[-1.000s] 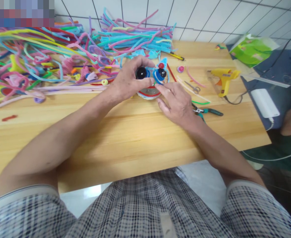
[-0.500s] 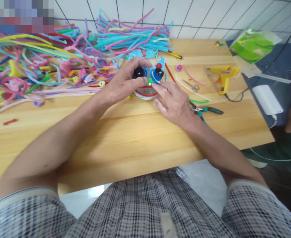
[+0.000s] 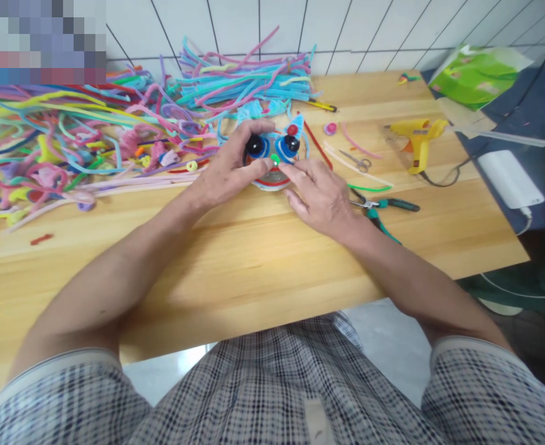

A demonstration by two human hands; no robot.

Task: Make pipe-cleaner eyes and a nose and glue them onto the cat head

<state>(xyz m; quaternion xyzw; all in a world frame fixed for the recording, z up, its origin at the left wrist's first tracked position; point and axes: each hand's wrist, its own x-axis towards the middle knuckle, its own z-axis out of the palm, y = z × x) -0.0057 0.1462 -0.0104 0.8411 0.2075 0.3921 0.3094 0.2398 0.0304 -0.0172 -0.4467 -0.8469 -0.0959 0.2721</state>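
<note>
A pipe-cleaner animal face [image 3: 278, 178] lies on the wooden table between my hands. It has two large black eyes with blue rims, a small green nose, a red line around a grey mouth area, and a pointed blue ear with a red ball. My left hand [image 3: 232, 162] is closed around its left side, the thumb reaching to the nose. From the other side my right hand [image 3: 321, 193] touches the face beside the nose with its index finger, the thumb near the lower edge and the other fingers curled. My left hand covers part of the left side.
Loose coloured pipe cleaners [image 3: 114, 123] spread over the left, with a blue and pink bundle [image 3: 248, 80] behind. To the right are pliers [image 3: 395, 204], scissors [image 3: 359, 162], a yellow glue gun [image 3: 418, 139] and a utility knife [image 3: 323, 105]. A white box [image 3: 508, 179] stands beyond the table edge.
The whole view has shifted slightly, and the face sits a little lower in it. Both hands keep nearly the same hold. A red pipe cleaner now shows at the left edge.
</note>
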